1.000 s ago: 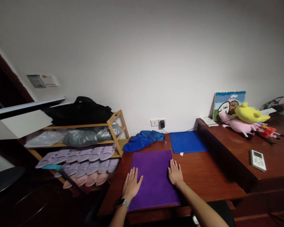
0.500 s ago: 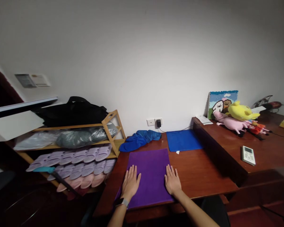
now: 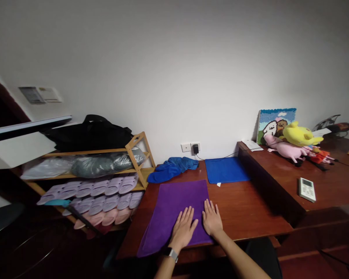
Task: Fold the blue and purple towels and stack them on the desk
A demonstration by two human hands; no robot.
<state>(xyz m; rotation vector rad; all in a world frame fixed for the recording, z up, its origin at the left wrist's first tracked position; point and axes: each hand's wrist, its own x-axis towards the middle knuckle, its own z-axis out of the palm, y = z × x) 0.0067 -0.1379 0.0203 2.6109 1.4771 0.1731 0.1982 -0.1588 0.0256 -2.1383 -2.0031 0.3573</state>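
Note:
A purple cloth [image 3: 174, 205] lies flat on the brown wooden table, its layers slightly offset along the left edge. On its lower right part rests my left hand [image 3: 183, 228], palm down with the fingers stretched out and a watch on the wrist. My right hand [image 3: 212, 219] lies flat at the cloth's right edge, fingers extended, holding nothing. Beyond the cloth are a crumpled blue cloth [image 3: 172, 169] at the back left and a flat blue cloth [image 3: 227, 169] with a small white tag at the back right.
A wooden rack [image 3: 136, 147] with slippers [image 3: 90, 190], plastic-wrapped items and a black bag [image 3: 90, 133] stands left. A higher brown surface at right holds plush toys [image 3: 299, 135], a picture [image 3: 274, 124] and a white remote [image 3: 306, 190]. A black plug [image 3: 195, 148] sits in the wall socket.
My left hand has slid right across the purple cloth, from its left side towards my right hand. My right hand stays at the right edge.

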